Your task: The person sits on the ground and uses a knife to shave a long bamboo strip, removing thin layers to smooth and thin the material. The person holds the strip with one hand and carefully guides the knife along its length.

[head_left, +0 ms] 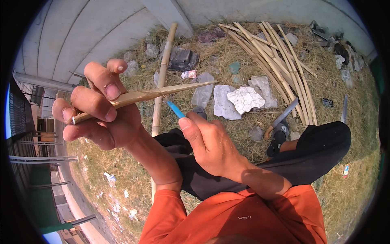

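Both hands busy. Left hand (118, 126), at 9 o'clock: palm turned up, fingers curled partway around the thick end of a split bamboo strip (150, 95), one fingertip lifted clear of it. Right hand (215, 144), just off centre toward 5 o'clock: closed firmly on a blue-handled tool (176, 109), thumb pressed along the handle, tool pointing to 10 o'clock. Its tip is right by the strip's lower edge; contact cannot be made out.

The strip runs out of my left grip and tapers toward 1 o'clock, crossing beyond my right hand, over the grass.

Counts. Strip in hand: one. Blue-handled tool: one. Bamboo pole (166, 57): one, running from near 12 down to 7 o'clock, passing behind the strip. Loose bamboo strips (280, 67): one pile at 1 to 2 o'clock, too overlapped to number. Blades on the grass: two, a wood-handled machete (284, 115) at 3 o'clock beside my shoe (277, 142), and a narrow blade (344, 109) farther out.
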### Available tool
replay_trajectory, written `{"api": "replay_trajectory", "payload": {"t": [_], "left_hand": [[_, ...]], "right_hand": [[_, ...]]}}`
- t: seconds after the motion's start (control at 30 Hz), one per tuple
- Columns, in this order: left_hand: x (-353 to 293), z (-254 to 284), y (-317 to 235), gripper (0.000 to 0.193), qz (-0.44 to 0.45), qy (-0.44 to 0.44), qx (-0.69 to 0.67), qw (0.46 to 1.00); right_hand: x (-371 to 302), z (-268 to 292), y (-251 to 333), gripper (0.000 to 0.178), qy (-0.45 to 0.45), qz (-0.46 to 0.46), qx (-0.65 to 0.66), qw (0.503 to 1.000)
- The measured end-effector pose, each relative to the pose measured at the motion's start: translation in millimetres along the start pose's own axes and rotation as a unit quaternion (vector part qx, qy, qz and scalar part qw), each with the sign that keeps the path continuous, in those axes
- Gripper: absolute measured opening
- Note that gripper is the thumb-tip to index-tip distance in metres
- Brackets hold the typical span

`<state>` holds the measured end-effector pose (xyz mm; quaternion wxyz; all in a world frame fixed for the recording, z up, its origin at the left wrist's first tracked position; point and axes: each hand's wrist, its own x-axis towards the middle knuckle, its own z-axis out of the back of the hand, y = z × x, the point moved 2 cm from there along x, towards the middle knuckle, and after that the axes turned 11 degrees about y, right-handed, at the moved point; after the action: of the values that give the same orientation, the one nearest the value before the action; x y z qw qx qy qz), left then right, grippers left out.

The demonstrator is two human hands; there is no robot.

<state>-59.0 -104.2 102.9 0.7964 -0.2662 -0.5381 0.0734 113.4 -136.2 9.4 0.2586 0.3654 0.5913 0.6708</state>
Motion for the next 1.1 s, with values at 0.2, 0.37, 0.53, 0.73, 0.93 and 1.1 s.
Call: {"api": "replay_trajectory", "payload": {"t": [0.2, 0.37, 0.53, 0.73, 0.93, 1.1], "left_hand": [[-3.2, 0.6, -2.1, 0.036, -0.004, -0.004, -0.006, 1.000], [-2.2, 4.2, -2.1, 0.037, 0.002, 0.007, 0.000, 1.000], [-6.6, 11.0, -4.1, 0.035, 0.004, 0.017, -0.030, 0.999], [-2.4, 10.8, -1.5, 0.034, -0.003, 0.022, -0.041, 0.999], [-8.2, 11.8, -3.6, 0.032, -0.016, -0.014, -0.020, 1.000], [-8.6, 20.1, -0.4, 0.033, -0.031, 0.012, -0.045, 0.998]], "right_hand": [[-4.3, -1.1, -3.2, 0.030, -0.023, 0.037, -0.014, 0.999], [5.3, -1.7, -28.1, 0.034, -0.030, -0.001, -0.058, 0.998], [-7.2, 7.5, 5.8, 0.034, 0.032, -0.025, 0.002, 0.999], [-4.4, -3.3, 0.6, 0.032, 0.008, -0.015, -0.038, 0.999], [-12.2, -1.0, 0.5, 0.032, 0.008, -0.020, -0.033, 0.999], [-8.6, -8.1, -10.1, 0.033, -0.009, -0.005, -0.064, 0.998]]}}
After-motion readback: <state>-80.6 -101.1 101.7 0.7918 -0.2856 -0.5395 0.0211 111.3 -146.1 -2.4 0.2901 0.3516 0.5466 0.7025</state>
